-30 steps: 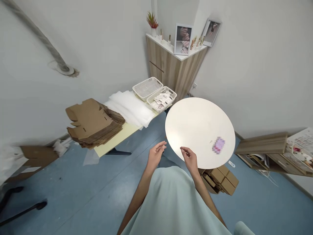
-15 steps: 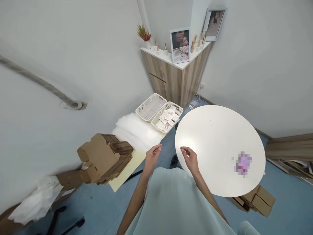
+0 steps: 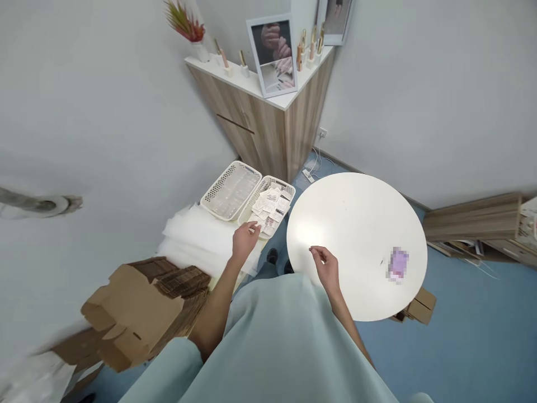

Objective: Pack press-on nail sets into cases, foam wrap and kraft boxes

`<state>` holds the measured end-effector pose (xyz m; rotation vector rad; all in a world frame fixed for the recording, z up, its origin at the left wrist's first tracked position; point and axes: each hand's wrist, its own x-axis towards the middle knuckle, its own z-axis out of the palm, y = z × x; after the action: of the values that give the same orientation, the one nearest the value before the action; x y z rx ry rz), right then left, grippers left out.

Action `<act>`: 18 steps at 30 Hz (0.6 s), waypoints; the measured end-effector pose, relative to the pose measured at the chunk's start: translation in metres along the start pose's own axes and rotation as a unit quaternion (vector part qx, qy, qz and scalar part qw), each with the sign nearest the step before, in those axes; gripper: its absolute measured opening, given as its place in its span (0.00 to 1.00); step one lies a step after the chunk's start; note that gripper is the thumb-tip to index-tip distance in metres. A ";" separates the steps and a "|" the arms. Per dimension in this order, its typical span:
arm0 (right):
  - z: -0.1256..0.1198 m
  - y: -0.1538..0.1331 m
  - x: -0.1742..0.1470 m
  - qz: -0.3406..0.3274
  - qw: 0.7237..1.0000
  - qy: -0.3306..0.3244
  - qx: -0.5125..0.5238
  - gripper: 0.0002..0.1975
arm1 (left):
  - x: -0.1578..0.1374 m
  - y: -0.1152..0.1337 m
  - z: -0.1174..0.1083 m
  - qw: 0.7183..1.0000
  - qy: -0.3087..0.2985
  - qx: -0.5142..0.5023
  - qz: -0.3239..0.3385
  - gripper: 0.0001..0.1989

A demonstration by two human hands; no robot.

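My left hand [image 3: 245, 242] reaches over the near corner of a white basket [image 3: 240, 219] filled with small printed cards or packets [image 3: 271, 202]. Its fingers are partly stretched and apart, and nothing shows in them. Whether the fingertips touch the packets, I cannot tell. Over the left part of the round white table [image 3: 356, 224], my right hand [image 3: 326, 264] is held with thumb and forefinger drawn together in a pinch. Anything between those fingertips is too small to make out. A blurred-out purple item [image 3: 397, 264] lies on the table's right side.
Beside the packets stands another white basket [image 3: 213, 190] holding clear plastic pieces. White foam sheets [image 3: 193, 235] and flattened brown cardboard boxes [image 3: 138, 313] lie to the left. A wooden corner cabinet [image 3: 268, 134] bears a picture frame [image 3: 274, 56] and small bottles. Boxes [image 3: 422, 308] sit behind the table.
My left hand has moved forward and left to the packet basket, its fingers opening. My right hand stays pinched in nearly the same place. The view has shifted, bringing the cabinet closer.
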<state>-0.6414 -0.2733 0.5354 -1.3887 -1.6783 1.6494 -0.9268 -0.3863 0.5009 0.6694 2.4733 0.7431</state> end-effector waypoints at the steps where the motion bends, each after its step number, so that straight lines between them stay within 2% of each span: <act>1: 0.001 -0.002 -0.003 0.000 1.000 0.013 0.000 0.16 | 0.015 0.000 0.001 0.999 -0.007 0.028 0.020 0.19; 4: 0.007 -0.006 -0.014 0.004 0.999 0.054 0.000 0.16 | 0.061 0.001 0.009 0.993 -0.034 0.100 0.060 0.20; 9: 0.028 -0.008 -0.034 0.022 0.993 0.116 -0.006 0.16 | 0.120 -0.002 0.024 0.974 -0.097 0.194 0.058 0.21; 13: 0.042 -0.008 -0.049 0.052 0.989 0.137 -0.008 0.17 | 0.147 -0.011 0.036 0.962 -0.136 0.222 0.078 0.21; 18: 0.051 -0.004 -0.070 0.079 0.980 0.181 -0.017 0.21 | 0.166 -0.020 0.048 0.958 -0.153 0.219 0.102 0.22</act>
<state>-0.6553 -0.3572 0.5518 -1.7560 -1.4231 1.3457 -1.0345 -0.2885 0.4045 1.1206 2.3098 0.1306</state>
